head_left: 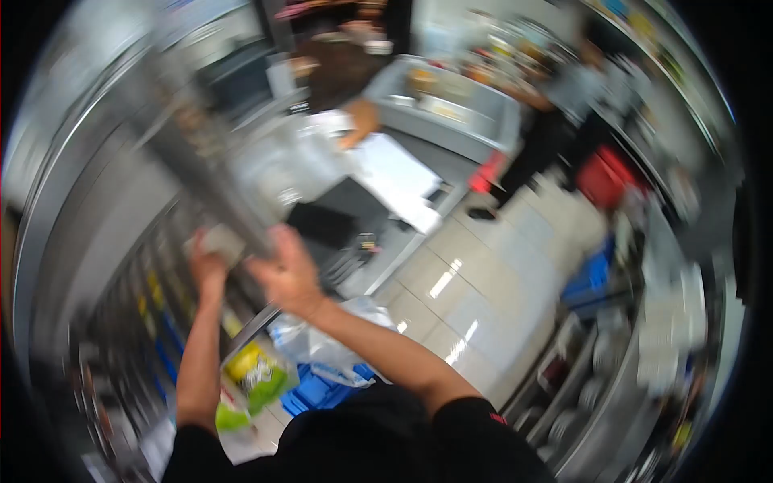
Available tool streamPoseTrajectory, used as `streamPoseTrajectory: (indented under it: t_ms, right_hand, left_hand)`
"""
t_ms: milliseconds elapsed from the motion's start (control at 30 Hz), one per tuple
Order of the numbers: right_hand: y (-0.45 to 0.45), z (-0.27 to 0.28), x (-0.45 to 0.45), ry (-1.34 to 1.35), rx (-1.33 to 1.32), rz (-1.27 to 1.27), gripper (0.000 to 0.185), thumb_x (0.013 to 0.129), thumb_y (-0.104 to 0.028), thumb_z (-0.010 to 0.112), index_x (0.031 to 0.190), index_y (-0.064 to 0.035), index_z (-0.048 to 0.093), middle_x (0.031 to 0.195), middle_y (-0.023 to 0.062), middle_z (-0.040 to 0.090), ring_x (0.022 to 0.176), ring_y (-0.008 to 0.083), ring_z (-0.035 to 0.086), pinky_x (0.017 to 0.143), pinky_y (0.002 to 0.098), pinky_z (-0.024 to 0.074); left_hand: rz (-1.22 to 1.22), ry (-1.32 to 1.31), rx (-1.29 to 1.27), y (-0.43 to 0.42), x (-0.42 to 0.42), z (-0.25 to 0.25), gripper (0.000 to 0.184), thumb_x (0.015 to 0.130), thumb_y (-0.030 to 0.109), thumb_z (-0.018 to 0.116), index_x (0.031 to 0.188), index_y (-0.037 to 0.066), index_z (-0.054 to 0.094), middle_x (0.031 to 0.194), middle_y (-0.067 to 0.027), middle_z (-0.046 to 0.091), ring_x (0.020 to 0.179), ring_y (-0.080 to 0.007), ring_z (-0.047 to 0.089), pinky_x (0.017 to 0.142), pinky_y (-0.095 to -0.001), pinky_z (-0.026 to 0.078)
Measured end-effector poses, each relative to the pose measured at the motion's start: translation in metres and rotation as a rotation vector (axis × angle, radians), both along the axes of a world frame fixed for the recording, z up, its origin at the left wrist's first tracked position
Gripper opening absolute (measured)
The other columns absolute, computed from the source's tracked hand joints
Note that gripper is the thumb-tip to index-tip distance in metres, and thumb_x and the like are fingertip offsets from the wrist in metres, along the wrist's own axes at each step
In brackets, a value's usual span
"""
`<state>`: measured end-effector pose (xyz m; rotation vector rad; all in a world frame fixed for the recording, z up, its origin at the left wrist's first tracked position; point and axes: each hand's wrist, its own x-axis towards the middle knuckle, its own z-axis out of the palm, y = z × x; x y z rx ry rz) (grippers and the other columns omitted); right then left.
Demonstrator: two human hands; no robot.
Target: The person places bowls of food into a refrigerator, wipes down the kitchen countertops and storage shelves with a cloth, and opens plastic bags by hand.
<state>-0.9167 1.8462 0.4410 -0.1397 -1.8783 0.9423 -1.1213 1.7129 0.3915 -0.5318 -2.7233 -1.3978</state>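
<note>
Head view, blurred: left hand [209,264] is apparently gripping a pale item [225,244] beside a grey bar [201,171]; right hand [288,278] is showing wide-spread fingers, seemingly holding nothing. Risk: item could be slipping if the one-handed grip is weakening, or knocking the bar.

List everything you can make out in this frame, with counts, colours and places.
Basin: one, grey, upper centre
Sheets: count unclear, white, centre
Slab: one, black, below-left of sheets
Clear bag: one, whitish, lower centre
Packet: one, yellow-green, lower left
Blue item: one, beside packet
Red container: one, upper right
Blue container: one, right
Co-worker: one, grey top, black trousers, upper right
Pale item: one, blurred, at left hand
Left hand: one, bare, left
Right hand: one, bare, left of centre
Remainder: too blurred
</note>
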Motion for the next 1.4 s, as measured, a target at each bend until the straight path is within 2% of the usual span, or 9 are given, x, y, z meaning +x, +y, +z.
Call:
streamPoseTrajectory:
  t_ms: [33, 100, 267, 367, 533, 600, 867, 1000, 1400]
  right_hand:
    - [-0.001, 0.002, 0.002, 0.04, -0.11, 0.018, 0.021, 0.074, -0.011, 0.067, 0.094, -0.0041, 0.066, 0.117, 0.0232, 0.049, 0.103, 0.0365, 0.052, 0.092, 0.0413, 0.0409]
    - [0.001, 0.002, 0.004, 0.151, -0.058, -0.009, 0.021, 0.072, -0.01, 0.067, 0.091, -0.0045, 0.065, 0.125, 0.0236, 0.045, 0.111, 0.0389, 0.048, 0.093, 0.0426, 0.0405]
    - [0.006, 0.001, 0.011, 0.209, 0.23, -0.059, 0.021, 0.067, -0.006, 0.066, 0.087, -0.0044, 0.063, 0.133, 0.0253, 0.034, 0.117, 0.0432, 0.043, 0.095, 0.0458, 0.0398]
    - [0.009, -0.006, 0.003, 0.237, 0.271, -0.057, 0.028, 0.063, -0.005, 0.067, 0.092, -0.0051, 0.065, 0.134, 0.0272, 0.032, 0.116, 0.0436, 0.045, 0.096, 0.0457, 0.0398]
    - [0.011, -0.004, 0.005, 0.272, 0.301, -0.089, 0.027, 0.063, -0.006, 0.069, 0.089, -0.0046, 0.065, 0.133, 0.0269, 0.033, 0.105, 0.0413, 0.051, 0.089, 0.0441, 0.0444]
    - [0.009, -0.001, 0.003, 0.268, 0.317, -0.152, 0.025, 0.063, -0.005, 0.07, 0.088, -0.0042, 0.065, 0.133, 0.0267, 0.033, 0.1, 0.0408, 0.053, 0.087, 0.043, 0.0457]
    - [0.006, -0.008, 0.001, -0.216, -0.386, 0.278, 0.039, 0.075, -0.012, 0.07, 0.109, -0.0011, 0.054, 0.103, 0.0188, 0.055, 0.089, 0.0235, 0.057, 0.078, 0.0358, 0.0471]
    - [-0.002, -0.016, -0.011, 0.188, 0.291, -0.188, 0.021, 0.07, -0.002, 0.067, 0.089, -0.0107, 0.069, 0.115, 0.027, 0.047, 0.09, 0.0326, 0.056, 0.087, 0.0419, 0.0446]
    - [0.0, -0.015, -0.002, 0.068, 0.383, -0.195, 0.032, 0.069, 0.002, 0.064, 0.097, -0.0147, 0.068, 0.135, 0.036, 0.021, 0.119, 0.0497, 0.037, 0.098, 0.0408, 0.0366]
  left_hand:
    - [-0.155, 0.178, 0.001, -0.004, -0.003, -0.007, 0.049, 0.076, 0.003, 0.051, 0.125, -0.002, 0.045, 0.103, -0.018, 0.062, 0.091, -0.0313, 0.061, 0.083, -0.035, 0.048]
    - [-0.234, 0.636, -0.434, 0.032, -0.056, -0.066, 0.052, 0.078, 0.011, 0.047, 0.129, -0.001, 0.042, 0.133, -0.0262, 0.041, 0.11, -0.0391, 0.051, 0.092, -0.0421, 0.043]
    - [-0.217, 0.468, -1.403, 0.087, -0.114, -0.046, 0.052, 0.08, 0.015, 0.046, 0.129, -0.001, 0.041, 0.131, -0.0274, 0.041, 0.108, -0.0416, 0.05, 0.092, -0.0459, 0.041]
    - [0.181, 0.472, -0.754, 0.092, -0.188, -0.049, 0.042, 0.083, 0.023, 0.049, 0.116, -0.003, 0.049, 0.113, -0.0252, 0.053, 0.1, -0.0391, 0.053, 0.087, -0.0524, 0.039]
    - [-0.031, 0.362, -0.91, 0.098, -0.307, -0.068, 0.044, 0.08, 0.022, 0.051, 0.119, 0.002, 0.05, 0.127, -0.019, 0.047, 0.108, -0.0366, 0.049, 0.086, -0.0442, 0.042]
    - [-0.112, 0.208, -0.224, 0.101, -0.275, -0.056, 0.042, 0.082, 0.022, 0.053, 0.119, 0.002, 0.051, 0.122, -0.0178, 0.05, 0.107, -0.0342, 0.05, 0.087, -0.0419, 0.042]
    - [-0.312, 0.406, -0.405, 0.129, -0.119, -0.019, 0.033, 0.077, 0.016, 0.056, 0.107, 0.003, 0.061, 0.107, -0.0192, 0.061, 0.102, -0.0342, 0.056, 0.088, -0.0391, 0.043]
    - [-0.239, 0.171, -0.374, 0.111, -0.029, 0.011, 0.032, 0.076, 0.011, 0.057, 0.107, 0.005, 0.062, 0.101, -0.0171, 0.064, 0.096, -0.0308, 0.06, 0.085, -0.0361, 0.046]
    - [-0.554, 0.302, -0.025, 0.004, 0.146, 0.022, 0.043, 0.058, -0.014, 0.051, 0.098, 0.0, 0.064, 0.099, -0.0151, 0.063, 0.097, -0.0343, 0.055, 0.087, -0.0368, 0.044]
